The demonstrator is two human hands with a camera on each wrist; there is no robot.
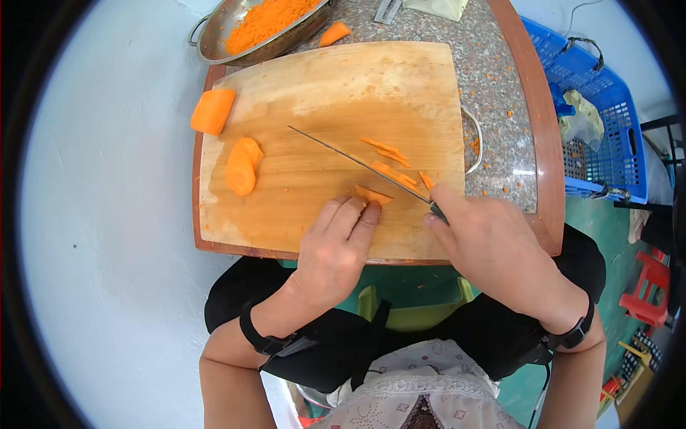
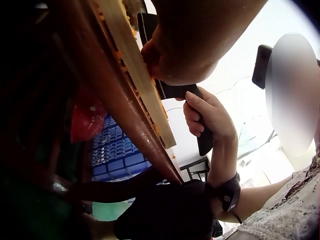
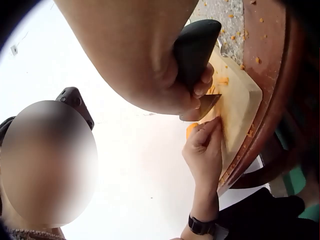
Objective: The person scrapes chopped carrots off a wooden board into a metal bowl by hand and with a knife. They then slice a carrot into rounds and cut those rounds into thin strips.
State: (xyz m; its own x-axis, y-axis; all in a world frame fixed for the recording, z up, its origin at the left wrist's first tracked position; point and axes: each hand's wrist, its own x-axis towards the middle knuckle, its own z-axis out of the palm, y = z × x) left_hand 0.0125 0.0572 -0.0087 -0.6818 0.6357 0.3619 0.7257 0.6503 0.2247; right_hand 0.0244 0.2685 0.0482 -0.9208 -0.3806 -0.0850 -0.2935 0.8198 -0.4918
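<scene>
My right hand (image 1: 493, 232) grips the black handle (image 3: 196, 52) of a kitchen knife (image 1: 357, 163). The blade appears nearly edge-on from above and slants across the wooden cutting board (image 1: 307, 79), its tip toward the far left. Left of the blade, the fingers of my left hand (image 1: 332, 247) are bent and hold a small carrot slice (image 1: 374, 195) against the board, partly covered by the fingertips. Cut carrot strips (image 1: 386, 151) lie around the blade. Overlapping carrot slices (image 1: 241, 168) rest on the board's left side, and a thick carrot chunk (image 1: 213, 111) sits at its left edge.
A metal pan (image 1: 207, 43) of shredded carrot stands beyond the board, with a carrot end (image 1: 334, 33) beside it. The board has a metal handle (image 1: 477, 141) at its right. A blue plastic basket (image 1: 614, 107) and red stool (image 1: 649, 289) are right of the table.
</scene>
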